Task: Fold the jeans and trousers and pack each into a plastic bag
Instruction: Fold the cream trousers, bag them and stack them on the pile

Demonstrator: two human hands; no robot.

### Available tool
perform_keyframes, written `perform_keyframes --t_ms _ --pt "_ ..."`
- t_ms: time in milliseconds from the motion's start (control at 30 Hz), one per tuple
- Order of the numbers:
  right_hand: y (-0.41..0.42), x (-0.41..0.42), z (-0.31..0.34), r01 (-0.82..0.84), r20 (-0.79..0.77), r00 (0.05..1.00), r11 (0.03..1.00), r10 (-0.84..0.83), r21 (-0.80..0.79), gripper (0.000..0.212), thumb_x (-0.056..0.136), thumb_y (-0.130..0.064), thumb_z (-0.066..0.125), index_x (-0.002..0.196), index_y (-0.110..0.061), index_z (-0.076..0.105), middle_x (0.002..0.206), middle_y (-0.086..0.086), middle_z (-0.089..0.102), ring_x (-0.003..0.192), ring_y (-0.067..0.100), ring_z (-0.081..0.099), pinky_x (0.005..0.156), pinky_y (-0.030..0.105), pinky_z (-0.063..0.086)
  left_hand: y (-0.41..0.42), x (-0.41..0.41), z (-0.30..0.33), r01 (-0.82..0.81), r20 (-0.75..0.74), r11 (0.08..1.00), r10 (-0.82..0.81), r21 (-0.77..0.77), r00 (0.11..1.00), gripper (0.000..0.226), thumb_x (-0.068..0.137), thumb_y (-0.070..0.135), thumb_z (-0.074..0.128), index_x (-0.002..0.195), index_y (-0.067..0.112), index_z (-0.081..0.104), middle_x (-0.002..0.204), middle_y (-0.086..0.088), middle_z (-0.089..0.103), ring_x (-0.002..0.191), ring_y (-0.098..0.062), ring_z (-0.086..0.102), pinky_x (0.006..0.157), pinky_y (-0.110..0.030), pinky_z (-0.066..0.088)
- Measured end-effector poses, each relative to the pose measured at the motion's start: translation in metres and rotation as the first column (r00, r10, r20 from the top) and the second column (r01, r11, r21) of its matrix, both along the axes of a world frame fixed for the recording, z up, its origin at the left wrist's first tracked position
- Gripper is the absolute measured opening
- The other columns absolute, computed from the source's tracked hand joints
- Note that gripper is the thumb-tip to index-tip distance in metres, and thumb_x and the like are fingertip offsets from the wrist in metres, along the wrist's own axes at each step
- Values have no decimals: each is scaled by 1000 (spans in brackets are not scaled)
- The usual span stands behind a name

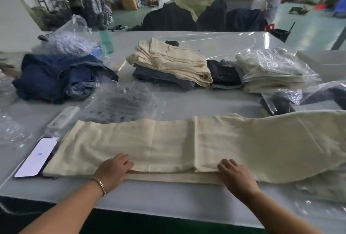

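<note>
A pair of cream trousers (pixel 168 144) lies stretched flat across the near side of the white table (pixel 168 196), legs folded one over the other. My left hand (pixel 112 172) rests on the trousers' near edge, its fingers bent over the top layer. My right hand (pixel 236 175) lies flat on the same edge further right, fingers spread. An empty clear plastic bag (pixel 119 102) lies just behind the trousers.
A lit phone (pixel 35 159) lies left of the trousers. Blue jeans are heaped (pixel 60 78) at the left. A folded cream and grey stack (pixel 172 63) stands mid-table. Bagged cream trousers (pixel 271 71) are at the right. Loose plastic bags lie at both sides.
</note>
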State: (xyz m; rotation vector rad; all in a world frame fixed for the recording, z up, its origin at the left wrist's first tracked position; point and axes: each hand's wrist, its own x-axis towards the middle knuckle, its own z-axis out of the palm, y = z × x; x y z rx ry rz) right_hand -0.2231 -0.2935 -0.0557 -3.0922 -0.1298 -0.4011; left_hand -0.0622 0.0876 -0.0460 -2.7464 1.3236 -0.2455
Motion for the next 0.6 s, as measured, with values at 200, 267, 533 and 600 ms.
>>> perform_keyframes --t_ms 200,267,533,600 --pt "-37 -28 -2 44 14 999 999 -44 10 50 40 8 86 84 -14 76 72 6 57 43 23 52 32 28 36 12 -14 2 -281 -79 947 296 156 952 37 61 -10 69 91 12 65 91 -8 60 68 -27 62 43 -32 46" --pt "-43 -36 -2 70 33 997 997 -70 23 57 40 14 83 90 -13 77 72 7 55 40 24 49 31 27 33 15 -9 -2 -350 -60 918 366 185 929 35 79 -6 49 108 13 54 107 -7 52 77 -29 58 55 -38 41" --pt "-27 -48 -2 187 4 982 982 -187 40 49 48 11 78 95 -4 75 77 14 58 51 32 58 37 34 46 16 -7 -4 -565 -210 816 577 120 789 26 86 24 49 111 19 44 116 -1 53 98 -26 59 69 -35 48" --pt "-23 -52 -5 302 1 953 953 -302 2 46 51 4 77 96 -6 75 78 17 59 59 37 60 45 38 50 21 -7 -7 -613 -237 785 614 89 753 24 86 26 50 108 17 43 114 -3 56 99 -27 59 69 -33 44"
